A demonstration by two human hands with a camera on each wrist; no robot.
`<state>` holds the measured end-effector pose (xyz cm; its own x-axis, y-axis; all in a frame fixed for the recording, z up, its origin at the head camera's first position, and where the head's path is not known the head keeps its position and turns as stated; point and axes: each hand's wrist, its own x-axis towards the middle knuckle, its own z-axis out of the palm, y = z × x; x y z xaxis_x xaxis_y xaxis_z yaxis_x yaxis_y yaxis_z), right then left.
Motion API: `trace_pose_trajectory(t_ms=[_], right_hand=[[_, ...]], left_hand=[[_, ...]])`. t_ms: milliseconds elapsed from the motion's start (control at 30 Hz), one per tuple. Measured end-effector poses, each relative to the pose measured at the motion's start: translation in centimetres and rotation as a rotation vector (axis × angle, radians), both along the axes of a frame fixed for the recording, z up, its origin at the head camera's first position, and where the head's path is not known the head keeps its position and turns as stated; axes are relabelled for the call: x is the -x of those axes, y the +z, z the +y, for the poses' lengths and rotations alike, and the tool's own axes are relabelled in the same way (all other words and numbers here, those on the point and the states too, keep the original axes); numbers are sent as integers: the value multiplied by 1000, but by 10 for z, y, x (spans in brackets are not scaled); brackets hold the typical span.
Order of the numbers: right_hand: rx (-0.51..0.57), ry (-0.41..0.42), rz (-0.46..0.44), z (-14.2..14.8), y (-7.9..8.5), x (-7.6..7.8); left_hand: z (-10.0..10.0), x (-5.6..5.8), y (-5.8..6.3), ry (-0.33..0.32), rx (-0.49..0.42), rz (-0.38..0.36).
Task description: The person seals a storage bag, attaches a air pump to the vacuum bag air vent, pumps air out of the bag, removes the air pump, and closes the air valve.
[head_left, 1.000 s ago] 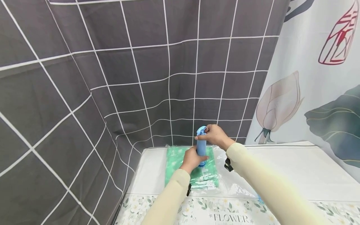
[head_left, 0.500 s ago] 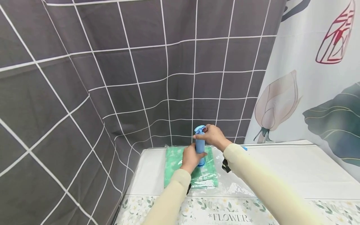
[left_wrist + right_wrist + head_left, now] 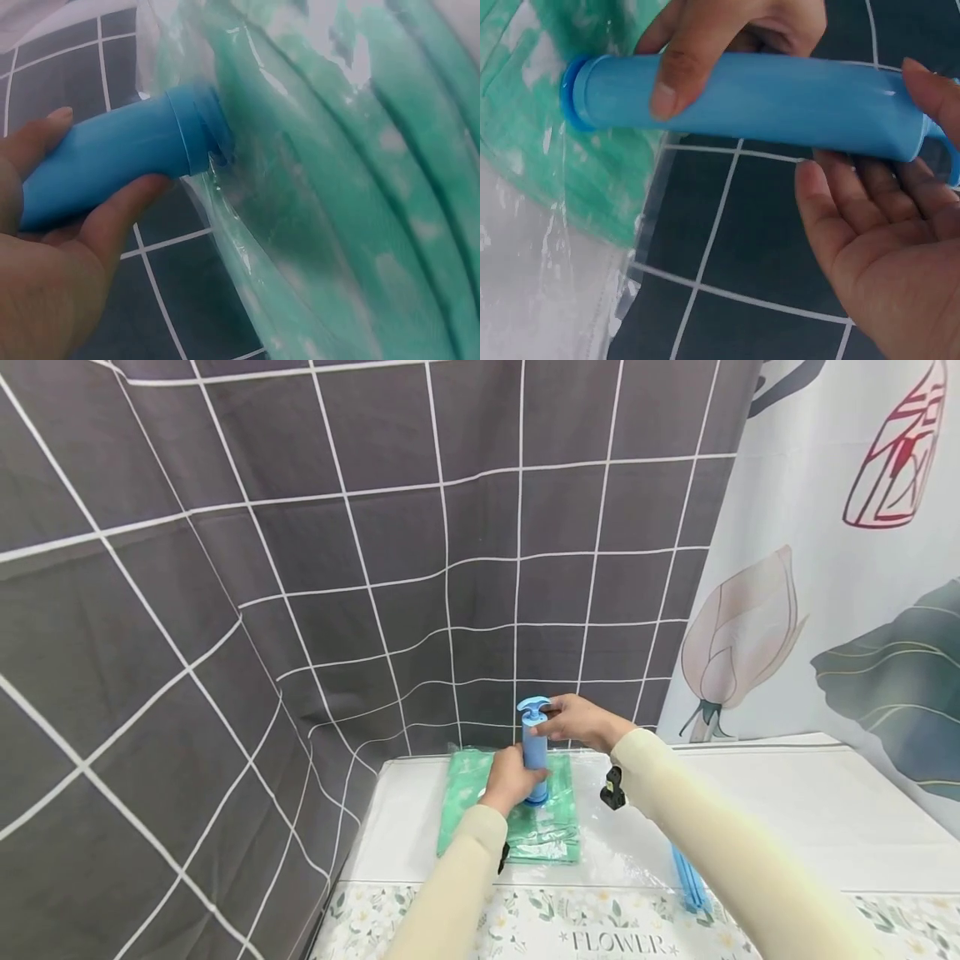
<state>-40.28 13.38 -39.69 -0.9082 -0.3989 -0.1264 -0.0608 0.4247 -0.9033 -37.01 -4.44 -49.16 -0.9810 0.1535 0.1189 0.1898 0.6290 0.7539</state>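
A blue hand pump stands upright, its base on a clear plastic storage bag with folded green-and-white fabric inside. My left hand grips the lower barrel, fingers on one side and thumb on the other. In the left wrist view, the pump's base collar meets the bag. Up at the pump's top, my right hand holds the barrel's end just under the T-shaped handle. The right wrist view has the thumb over the barrel end and the fingers beneath it.
A bundle of blue strips lies to the right, partly behind my right sleeve. The white tabletop has a flower-printed front strip. Dark gridded cloth hangs behind and at left; a lotus-printed curtain hangs at right.
My right hand has shifted from the handle to just below it, on the barrel's top. The left hand keeps its grip. More of the blue strips shows beside my right sleeve.
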Motion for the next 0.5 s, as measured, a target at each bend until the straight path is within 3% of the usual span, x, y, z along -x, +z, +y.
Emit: trace_pose_trajectory(t_ms=[167, 300, 433, 500], right_hand=[[-34, -29, 44, 1, -3, -3], [-46, -42, 85, -1, -4, -7], [-50, -29, 99, -4, -5, -9], [-53, -36, 104, -5, -4, -10]], left_hand=[[2, -3, 0, 0, 8, -10], [-4, -2, -7, -26, 34, 6], [-40, 2, -17, -62, 188, 5], [-69, 12, -32, -49, 319, -24]])
